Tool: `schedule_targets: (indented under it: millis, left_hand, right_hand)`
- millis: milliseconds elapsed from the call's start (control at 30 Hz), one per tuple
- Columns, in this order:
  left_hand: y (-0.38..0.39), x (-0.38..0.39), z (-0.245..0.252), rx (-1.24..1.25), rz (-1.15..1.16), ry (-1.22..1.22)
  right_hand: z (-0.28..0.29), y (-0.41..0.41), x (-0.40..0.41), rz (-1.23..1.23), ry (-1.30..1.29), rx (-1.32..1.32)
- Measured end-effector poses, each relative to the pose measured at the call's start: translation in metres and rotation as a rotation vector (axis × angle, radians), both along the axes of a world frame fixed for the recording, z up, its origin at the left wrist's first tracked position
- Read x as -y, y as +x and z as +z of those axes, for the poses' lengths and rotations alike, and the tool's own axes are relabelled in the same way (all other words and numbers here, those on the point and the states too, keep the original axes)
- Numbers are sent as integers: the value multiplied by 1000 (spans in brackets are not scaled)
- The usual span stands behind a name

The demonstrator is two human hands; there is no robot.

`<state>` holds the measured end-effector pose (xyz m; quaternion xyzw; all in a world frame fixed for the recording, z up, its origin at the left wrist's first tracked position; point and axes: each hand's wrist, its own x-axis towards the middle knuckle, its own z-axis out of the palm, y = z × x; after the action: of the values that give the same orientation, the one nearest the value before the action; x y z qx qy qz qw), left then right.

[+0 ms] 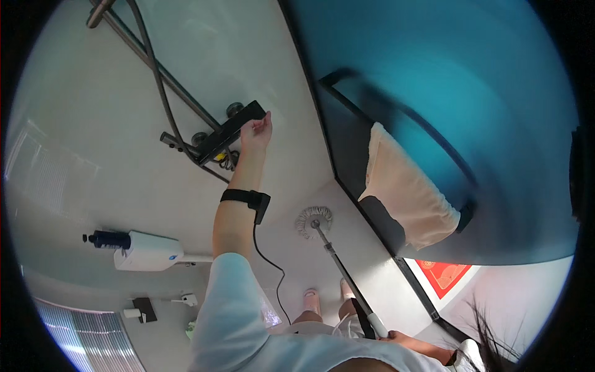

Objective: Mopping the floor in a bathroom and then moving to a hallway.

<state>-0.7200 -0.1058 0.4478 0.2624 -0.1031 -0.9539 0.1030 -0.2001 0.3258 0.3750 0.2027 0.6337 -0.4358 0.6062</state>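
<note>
My left arm stretches out, and my left hand (257,132) grips the end of a black wall-mounted shower mixer (228,132). Some of its fingers are hidden behind the fixture. A metal shower pipe (172,81) and a dark hose (158,74) run from the mixer. At the bottom right, my right hand (395,336) holds the handle of a round-headed mop (349,274), close to my body. The grey string mop head (314,222) rests on the floor beyond my feet.
A peach towel (406,195) hangs on a black towel bar (346,100) on a bluish glass panel (446,83). Black framing (360,211) edges the panel. A dark bottle (110,240) stands on a white fixture (146,251) at left. A cable (280,274) hangs from my left forearm strap.
</note>
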Motion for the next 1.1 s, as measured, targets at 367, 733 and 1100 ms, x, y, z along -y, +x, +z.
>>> schedule_targets:
  millis: [367, 733, 1100]
  left_hand:
    - [197, -47, -107, -12, -479, -268]
    - [484, -284, -303, 715, -520, 438]
    - [606, -247, -274, 699, -234, 263]
  right_hand:
    - [2, -29, -13, 157, 52, -103]
    - [-34, 35, -35, 152, -12, -225]
    - [-43, 148, -19, 538, 62, -528]
